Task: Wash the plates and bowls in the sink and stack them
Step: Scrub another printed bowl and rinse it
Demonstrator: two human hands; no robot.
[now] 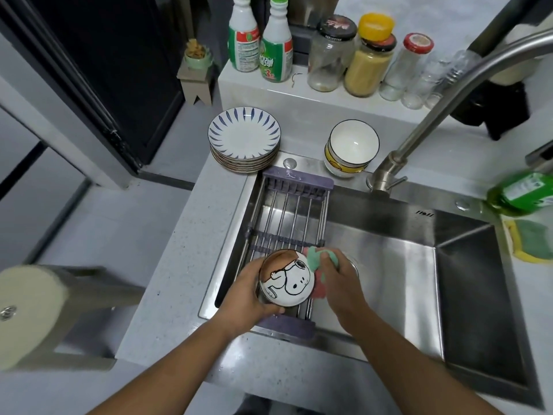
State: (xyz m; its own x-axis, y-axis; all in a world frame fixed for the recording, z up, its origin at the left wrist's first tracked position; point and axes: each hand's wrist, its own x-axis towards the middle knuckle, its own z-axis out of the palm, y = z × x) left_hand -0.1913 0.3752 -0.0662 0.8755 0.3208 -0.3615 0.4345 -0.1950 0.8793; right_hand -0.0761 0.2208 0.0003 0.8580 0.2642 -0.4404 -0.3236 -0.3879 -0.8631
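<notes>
While the cartoon-printed bowl (286,278) is held above the near end of the rack (287,211) that spans the left part of the sink (389,265), it is tilted with its printed face towards the camera; whether that face is the inside or the outside cannot be told. Left hand (248,298): fingers and thumb curled round the bowl's left and lower edge, carrying it alone. Right hand (338,283): closed round a bunched green-and-pink cloth (317,259), which is pressed to the bowl's right edge. Judgement on handling: glazed ceramic, so rigid, moderately heavy for one hand, brittle if it drops onto the steel bars or the basin, and probably slippery once wet or soapy. Best hold looks to be the rim and the side wall together, thumb on one face and fingers on the other, not the smooth glaze alone. The cloth is soft and limp and will follow the curve when wiped. Destination, as judged: the stacked bowls (351,148) behind the sink beside the faucet (449,94); the stack of plates (244,139) stands on the counter at the rack's far left corner. Lower the bowl gently, since rim-on-rim contact could chip it.
</notes>
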